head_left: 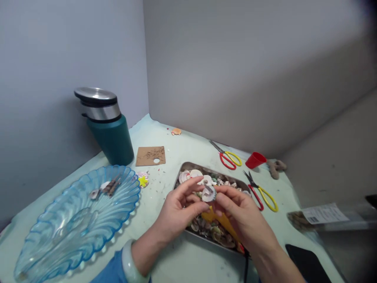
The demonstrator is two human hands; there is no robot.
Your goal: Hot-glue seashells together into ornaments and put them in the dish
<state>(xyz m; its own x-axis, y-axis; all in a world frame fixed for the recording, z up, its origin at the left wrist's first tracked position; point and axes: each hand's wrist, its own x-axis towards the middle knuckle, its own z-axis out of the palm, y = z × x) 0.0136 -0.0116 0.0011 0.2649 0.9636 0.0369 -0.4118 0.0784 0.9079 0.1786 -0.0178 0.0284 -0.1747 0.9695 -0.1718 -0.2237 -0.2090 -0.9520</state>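
Note:
A small white seashell with a greyish piece on its inner face is pinched between my two hands. My left hand grips its left edge with thumb and fingers. At the right edge, my right hand has its thumb and fingertips closed on it. Both hands are above a metal tray filled with many shells. A yellow object lies on the tray, partly hidden by my right hand, and a black cord shows below that hand.
On the left stand a blue scalloped dish holding a few pieces and a teal bottle. A brown card lies behind. Two scissors, a red cup, ginger-like lump and black flat object are at right.

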